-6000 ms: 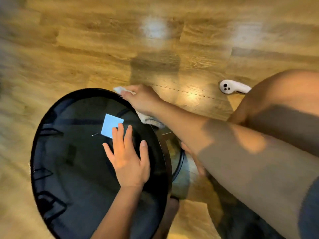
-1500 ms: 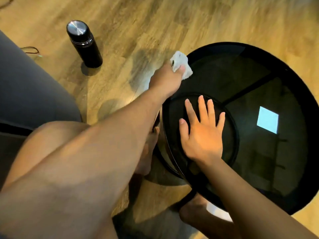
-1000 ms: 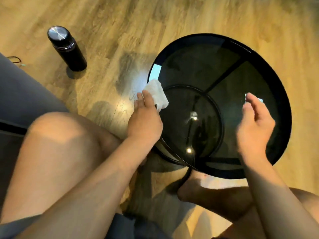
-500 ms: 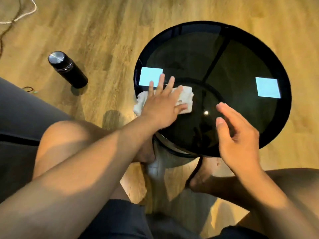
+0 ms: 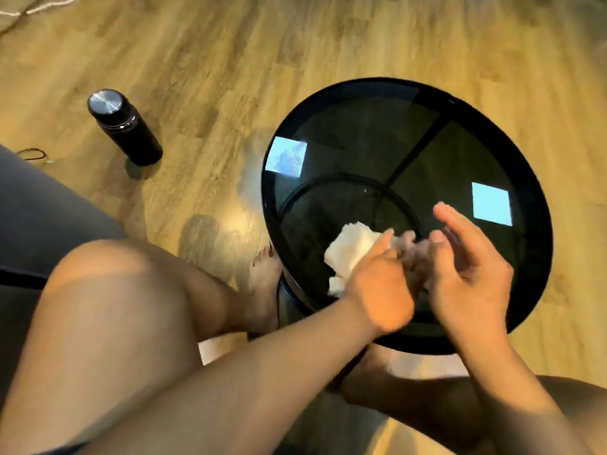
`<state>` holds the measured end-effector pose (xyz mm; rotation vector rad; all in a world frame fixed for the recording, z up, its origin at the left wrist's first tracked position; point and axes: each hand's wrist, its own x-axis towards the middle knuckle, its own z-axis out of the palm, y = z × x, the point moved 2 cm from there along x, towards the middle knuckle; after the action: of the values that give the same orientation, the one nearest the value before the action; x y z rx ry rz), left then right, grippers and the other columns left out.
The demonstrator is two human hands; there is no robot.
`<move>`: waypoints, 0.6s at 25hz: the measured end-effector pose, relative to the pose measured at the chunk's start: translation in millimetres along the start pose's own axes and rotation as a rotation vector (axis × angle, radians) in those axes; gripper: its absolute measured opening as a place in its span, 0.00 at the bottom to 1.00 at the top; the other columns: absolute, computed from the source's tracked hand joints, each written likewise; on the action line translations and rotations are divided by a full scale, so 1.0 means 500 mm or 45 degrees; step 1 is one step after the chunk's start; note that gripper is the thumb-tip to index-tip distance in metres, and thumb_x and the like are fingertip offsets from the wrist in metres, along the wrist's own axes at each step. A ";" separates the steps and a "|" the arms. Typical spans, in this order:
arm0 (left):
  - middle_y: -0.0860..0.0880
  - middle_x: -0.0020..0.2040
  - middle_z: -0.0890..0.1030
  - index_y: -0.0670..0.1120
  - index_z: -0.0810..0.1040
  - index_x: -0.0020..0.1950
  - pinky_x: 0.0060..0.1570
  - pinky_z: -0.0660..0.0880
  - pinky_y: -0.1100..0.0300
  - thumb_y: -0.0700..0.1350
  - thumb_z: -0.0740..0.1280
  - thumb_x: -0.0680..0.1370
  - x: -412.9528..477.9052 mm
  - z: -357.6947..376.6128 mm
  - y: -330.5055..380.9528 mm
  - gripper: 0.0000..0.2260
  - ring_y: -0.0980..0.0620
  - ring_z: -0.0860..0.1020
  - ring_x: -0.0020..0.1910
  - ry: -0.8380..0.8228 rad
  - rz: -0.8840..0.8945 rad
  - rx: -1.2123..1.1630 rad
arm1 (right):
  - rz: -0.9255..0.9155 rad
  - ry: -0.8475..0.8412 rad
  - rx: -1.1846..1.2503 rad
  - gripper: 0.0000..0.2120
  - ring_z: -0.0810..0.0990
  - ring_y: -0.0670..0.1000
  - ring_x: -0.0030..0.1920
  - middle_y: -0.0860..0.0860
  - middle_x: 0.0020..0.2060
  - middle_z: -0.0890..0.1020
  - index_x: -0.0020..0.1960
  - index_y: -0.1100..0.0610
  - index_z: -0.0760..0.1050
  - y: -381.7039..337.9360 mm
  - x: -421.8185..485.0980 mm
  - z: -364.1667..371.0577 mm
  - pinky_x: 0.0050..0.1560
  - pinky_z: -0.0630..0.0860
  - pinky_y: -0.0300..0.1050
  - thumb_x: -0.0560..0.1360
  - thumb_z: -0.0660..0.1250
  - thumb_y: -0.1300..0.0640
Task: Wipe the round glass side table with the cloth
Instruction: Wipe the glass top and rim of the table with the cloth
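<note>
Glass table (image 5: 361, 133) on wood floor (image 5: 328, 44): left hand (image 5: 381, 287) atop the cloth (image 5: 351, 247), grip too blurred to tell, right hand (image 5: 469, 270) hovering slack-fingered.

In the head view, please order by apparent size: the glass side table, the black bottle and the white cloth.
1. The round glass side table, clearly largest.
2-3. The black bottle and the white cloth look about alike; the left hand hides part of the cloth, so I leave them unranked.
</note>
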<state>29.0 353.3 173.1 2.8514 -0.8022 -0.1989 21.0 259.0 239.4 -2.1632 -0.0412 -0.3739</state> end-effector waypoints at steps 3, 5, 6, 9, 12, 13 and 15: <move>0.48 0.80 0.57 0.51 0.63 0.76 0.77 0.41 0.43 0.50 0.57 0.81 -0.021 -0.010 -0.059 0.23 0.45 0.47 0.80 -0.030 0.219 0.188 | -0.093 -0.039 -0.078 0.16 0.80 0.52 0.61 0.53 0.59 0.82 0.65 0.43 0.74 -0.025 0.045 0.019 0.62 0.76 0.50 0.78 0.62 0.55; 0.46 0.80 0.54 0.54 0.61 0.77 0.74 0.43 0.36 0.50 0.61 0.79 -0.009 -0.051 -0.186 0.26 0.40 0.44 0.79 0.013 -0.095 0.222 | -0.216 -0.154 -0.123 0.16 0.80 0.51 0.62 0.51 0.60 0.81 0.65 0.48 0.76 -0.053 0.060 0.065 0.64 0.75 0.49 0.78 0.63 0.58; 0.44 0.80 0.54 0.57 0.60 0.77 0.74 0.46 0.35 0.52 0.63 0.77 -0.013 -0.075 -0.253 0.28 0.39 0.45 0.79 0.075 -0.347 0.144 | -0.290 -0.226 -0.135 0.16 0.79 0.50 0.63 0.50 0.61 0.80 0.64 0.52 0.77 -0.070 0.068 0.097 0.64 0.75 0.48 0.78 0.63 0.61; 0.45 0.72 0.64 0.59 0.68 0.70 0.64 0.63 0.45 0.58 0.68 0.72 -0.077 -0.090 -0.315 0.26 0.42 0.62 0.71 0.323 -0.837 -0.149 | -0.443 -0.589 -0.190 0.16 0.76 0.47 0.65 0.53 0.64 0.79 0.67 0.59 0.76 -0.106 0.097 0.222 0.67 0.72 0.43 0.79 0.63 0.62; 0.46 0.66 0.68 0.48 0.72 0.65 0.60 0.71 0.49 0.52 0.67 0.72 -0.125 -0.080 -0.320 0.23 0.45 0.69 0.63 0.547 -0.899 -0.728 | -0.654 -1.026 -0.322 0.21 0.68 0.50 0.73 0.55 0.72 0.71 0.73 0.59 0.68 -0.102 0.121 0.308 0.73 0.64 0.46 0.82 0.57 0.55; 0.45 0.65 0.68 0.45 0.72 0.64 0.61 0.72 0.49 0.52 0.69 0.72 -0.133 -0.081 -0.337 0.23 0.46 0.71 0.62 0.531 -0.849 -0.931 | -0.784 -1.080 -0.418 0.23 0.68 0.54 0.73 0.56 0.73 0.70 0.74 0.60 0.66 -0.094 0.135 0.325 0.72 0.64 0.49 0.82 0.55 0.52; 0.46 0.63 0.70 0.43 0.74 0.64 0.60 0.72 0.53 0.52 0.74 0.70 -0.144 -0.099 -0.383 0.26 0.49 0.73 0.59 0.364 -0.720 -1.134 | -1.135 -1.091 -0.653 0.30 0.75 0.63 0.64 0.63 0.67 0.74 0.72 0.66 0.66 -0.081 0.171 0.352 0.63 0.71 0.59 0.82 0.50 0.44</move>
<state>73.1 558.7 188.8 2.0881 0.1632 -0.1552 140.2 414.9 200.6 -2.5414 -1.5566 0.1114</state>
